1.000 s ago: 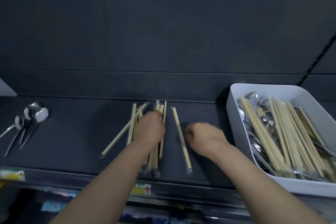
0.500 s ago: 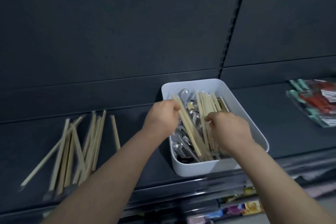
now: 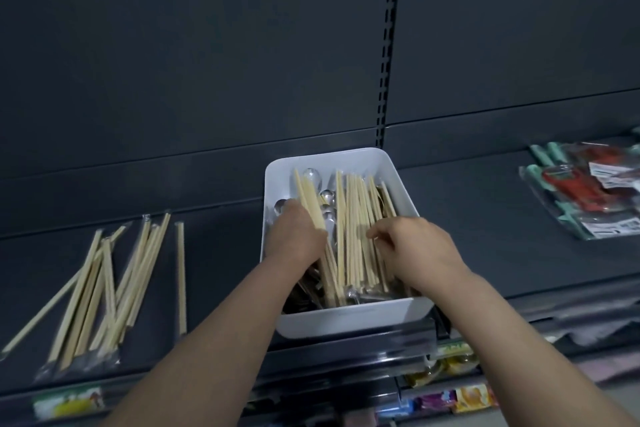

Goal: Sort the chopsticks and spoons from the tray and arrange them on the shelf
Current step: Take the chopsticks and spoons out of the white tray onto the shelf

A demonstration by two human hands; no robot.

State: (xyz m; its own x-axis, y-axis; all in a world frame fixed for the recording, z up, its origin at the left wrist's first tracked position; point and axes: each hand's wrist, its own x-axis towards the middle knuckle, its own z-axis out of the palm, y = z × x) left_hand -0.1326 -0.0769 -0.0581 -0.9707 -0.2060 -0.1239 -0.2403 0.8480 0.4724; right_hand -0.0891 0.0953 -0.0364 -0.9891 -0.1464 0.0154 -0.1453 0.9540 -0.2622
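white tray [image 3: 349,319] on shelf [image 3: 221,288], 6 o'clock of frame | left hand [image 3: 294,236] fingers closed on chopstick bundle [image 3: 311,201] | right hand [image 3: 412,246] fingers curled into loose chopsticks [image 3: 356,232], grip unclear | spoons [image 3: 327,215] beneath | sorted pile [image 3: 104,288] at 8 o'clock | likely light, stiff, slick wrappers: pinch mid-length

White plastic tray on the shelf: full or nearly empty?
Still well filled: the white plastic tray holds many wooden chopsticks over metal spoons.
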